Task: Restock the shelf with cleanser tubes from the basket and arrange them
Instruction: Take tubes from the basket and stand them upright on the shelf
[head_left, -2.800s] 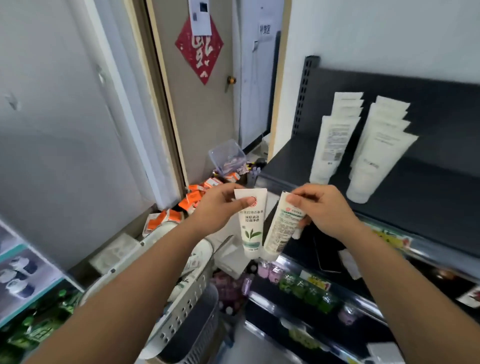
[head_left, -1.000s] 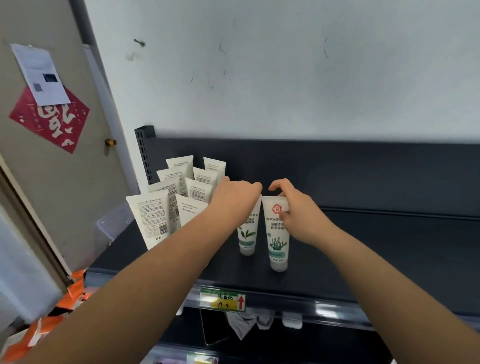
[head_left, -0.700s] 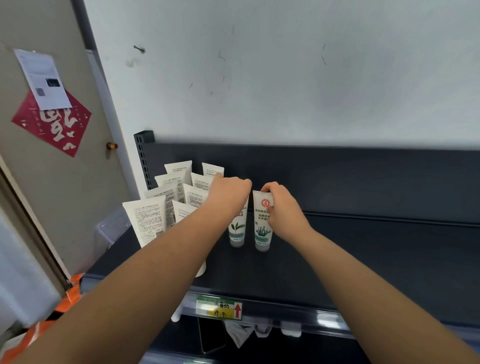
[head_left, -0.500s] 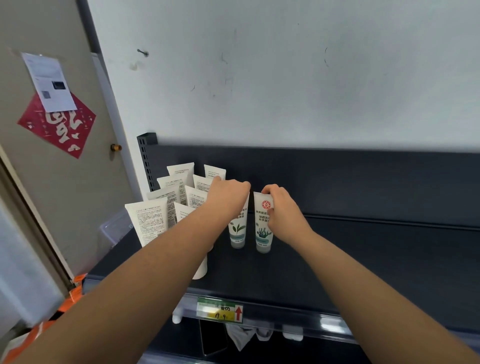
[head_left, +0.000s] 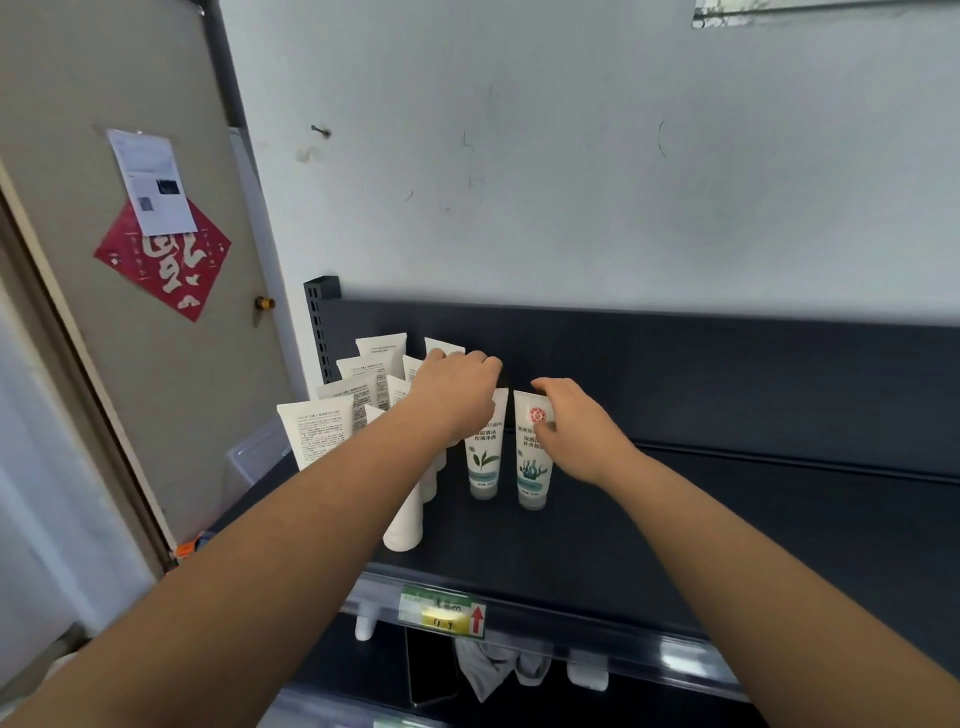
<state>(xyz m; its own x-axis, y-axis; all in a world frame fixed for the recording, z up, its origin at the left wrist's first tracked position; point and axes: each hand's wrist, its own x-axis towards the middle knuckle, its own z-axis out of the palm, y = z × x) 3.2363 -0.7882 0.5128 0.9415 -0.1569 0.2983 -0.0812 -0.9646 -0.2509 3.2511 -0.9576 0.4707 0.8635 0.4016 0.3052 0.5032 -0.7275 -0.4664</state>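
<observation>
left hand (head_left: 457, 397) gripping leaf tube (head_left: 484, 457) and right hand (head_left: 579, 434) pinching seaweed tube (head_left: 531, 470) are standing both on the shelf (head_left: 753, 530), seemingly with room left to fill.

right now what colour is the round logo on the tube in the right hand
Red logo on the white tube the right hand holds; head view.

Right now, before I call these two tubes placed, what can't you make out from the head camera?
All in the head view:
- Grip of the left hand: its back covers the top of the tea-leaf tube, so holding or only touching is unclear.
- basket: outside the frame.
- price tag: print too blurred to read.
- white tubes: the left forearm hides several, so no sure count.
</observation>
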